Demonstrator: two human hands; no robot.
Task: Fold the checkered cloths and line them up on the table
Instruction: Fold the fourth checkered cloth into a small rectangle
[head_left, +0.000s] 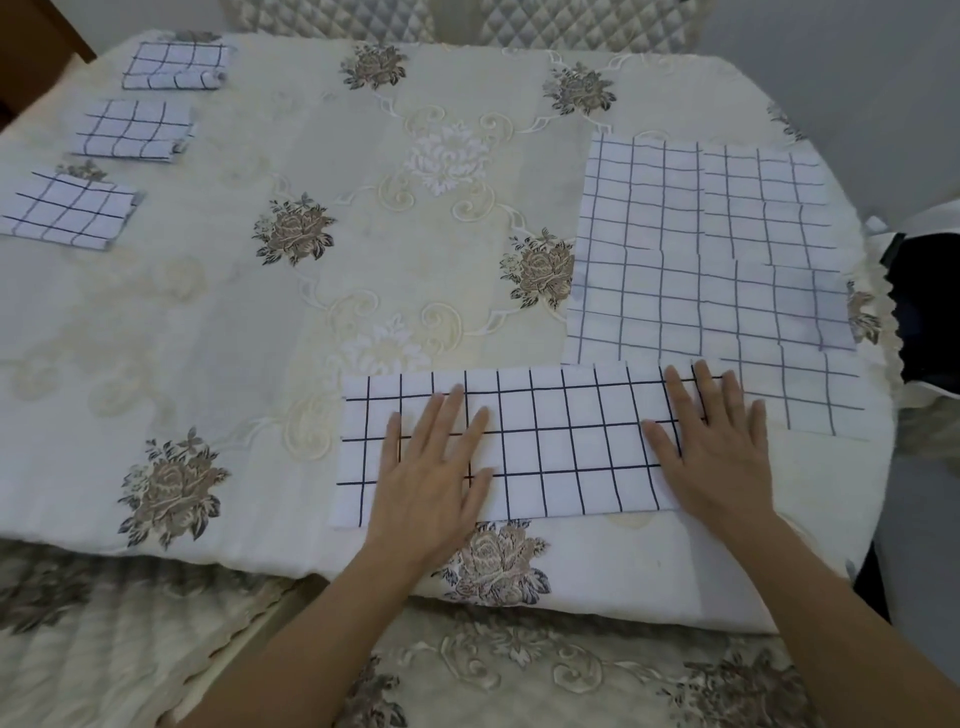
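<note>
Cloth (561, 441) lies folded lengthwise beneath my spread, straight fingers (448, 410); left hand (431, 478) and right hand (719, 447) press it flat, I judge to set the crease. Unfolded pile (675, 260) waits beyond them.

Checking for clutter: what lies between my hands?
Head view: only the cloth strip, flat under the left hand and right hand; nothing rests on it.

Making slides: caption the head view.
Left hand and right hand flatten a checkered cloth; three folded cloths line the left.
</note>
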